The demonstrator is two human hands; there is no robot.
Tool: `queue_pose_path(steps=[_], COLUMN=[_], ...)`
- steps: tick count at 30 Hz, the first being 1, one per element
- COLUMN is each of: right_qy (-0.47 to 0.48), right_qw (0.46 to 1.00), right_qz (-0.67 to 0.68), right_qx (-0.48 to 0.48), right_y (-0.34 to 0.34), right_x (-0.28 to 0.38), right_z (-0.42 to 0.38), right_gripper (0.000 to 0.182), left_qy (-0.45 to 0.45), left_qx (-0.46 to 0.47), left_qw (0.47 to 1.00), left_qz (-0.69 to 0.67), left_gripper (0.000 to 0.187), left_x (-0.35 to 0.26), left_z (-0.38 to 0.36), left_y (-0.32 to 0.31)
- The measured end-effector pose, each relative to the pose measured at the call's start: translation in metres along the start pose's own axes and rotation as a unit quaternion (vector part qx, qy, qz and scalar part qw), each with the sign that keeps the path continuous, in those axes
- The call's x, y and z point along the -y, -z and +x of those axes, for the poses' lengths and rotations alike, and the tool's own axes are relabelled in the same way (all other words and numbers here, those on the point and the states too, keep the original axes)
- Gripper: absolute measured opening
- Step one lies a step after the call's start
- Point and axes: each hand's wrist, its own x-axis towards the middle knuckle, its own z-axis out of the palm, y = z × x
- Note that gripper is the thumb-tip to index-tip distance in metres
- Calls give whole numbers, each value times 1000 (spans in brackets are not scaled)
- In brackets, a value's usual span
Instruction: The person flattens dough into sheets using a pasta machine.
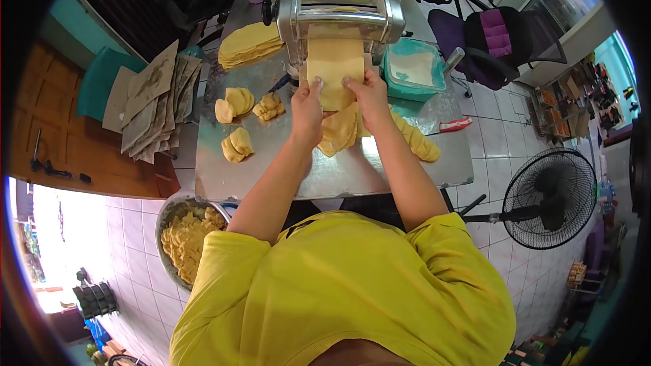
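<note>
A flat yellow dough sheet (pixel 336 68) hangs from the front of a metal dough roller machine (pixel 339 10). My left hand (pixel 308 105) grips the sheet's left edge, thumb on top. On the opposite edge, my right hand (pixel 369 98) pinches it the same way. Below the sheet, more folded dough (pixel 339 132) lies on the metal table, partly hidden by my hands. A long twisted piece of dough (pixel 415 139) rests to the right of my right wrist. Several dough lumps (pixel 237 144) sit left of my left forearm.
Stacked flat dough sheets (pixel 251 45) lie left of the machine. A teal tub (pixel 413 71) holding white powder stands at its right, near a red-handled knife (pixel 453 125). A large bowl of dough (pixel 190 240) is at lower left, and a fan (pixel 549 196) stands right.
</note>
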Motion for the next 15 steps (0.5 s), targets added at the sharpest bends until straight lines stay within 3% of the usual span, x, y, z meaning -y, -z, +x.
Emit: queue_pose_path(steps=[2,11,13,15], right_qy=[56,66,80,92], right_qw=[995,971,968,965], right_qz=[-78,-231,-239,-245], right_qx=[7,-10,-12,-15], right_y=[5,17,19,20], right_x=[-9,-34,-42,-47], right_z=[-2,-11,-13,-20], right_gripper=[27,28,29,29], left_qy=[-2,-91,-230,-218], left_qx=[-25,-43,-48,-61], left_qw=[998,986,943,942], left_qz=[59,134,235,246], left_gripper=[24,28,34,36], left_x=[7,34,56,56], left_z=[0,1,13,2], left_y=[5,27,43,41])
